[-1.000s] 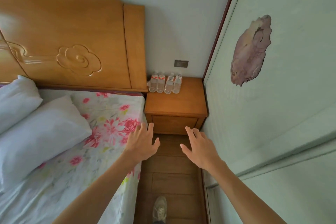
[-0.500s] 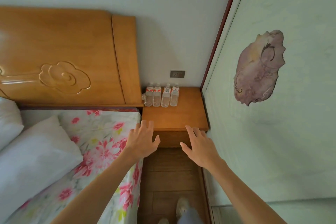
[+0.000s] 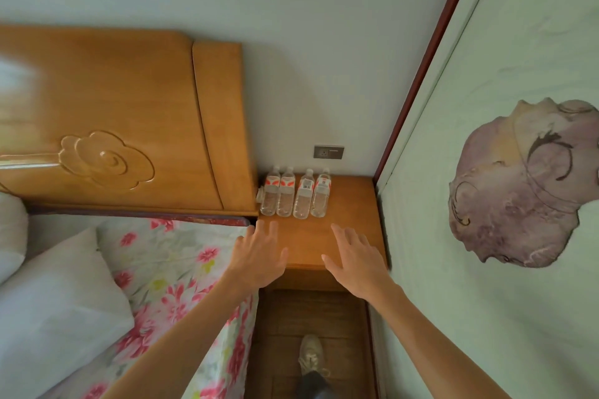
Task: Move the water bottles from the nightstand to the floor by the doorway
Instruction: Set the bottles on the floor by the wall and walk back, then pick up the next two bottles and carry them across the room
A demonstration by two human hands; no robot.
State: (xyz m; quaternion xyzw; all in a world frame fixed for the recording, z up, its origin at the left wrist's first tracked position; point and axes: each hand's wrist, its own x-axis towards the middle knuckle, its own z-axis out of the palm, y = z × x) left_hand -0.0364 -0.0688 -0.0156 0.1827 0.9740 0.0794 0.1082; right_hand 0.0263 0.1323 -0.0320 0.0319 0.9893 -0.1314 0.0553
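At 6 o'clock, nearest the camera, a shoe [image 3: 310, 356] stands on a narrow strip of wooden floor [image 3: 311, 308]. The strip is hemmed in. The edge of a bed with a floral sheet [image 3: 175, 269] runs along its 9 o'clock side, and a pale green wall [image 3: 453, 285] runs along its 3 o'clock side. Two white pillows lie on the bed toward 8 o'clock; the nearer pillow [image 3: 55, 301] is the larger in view.

Both bare forearms reach toward 12 o'clock. The left hand [image 3: 259, 253] and the right hand [image 3: 356, 257] are over the front part of the nightstand [image 3: 351, 204], fingers spread apart and holding nothing. Open wood shows between them.

The nightstand fills the whole width between bed and wall and closes off the floor strip. Four water bottles [image 3: 304, 196] stand upright in a row at its back left. They are close together, and the leftmost is just beside the headboard [image 3: 129, 113]. The right part of the nightstand top is bare wood.

Beyond, the carved wooden headboard rises at 10 o'clock. A grey wall socket [image 3: 328, 152] sits above the bottles at 12 o'clock. A dark red trim [image 3: 428, 55] marks the corner, and a purple flower decal [image 3: 525, 185] is on the wall at 3 o'clock.
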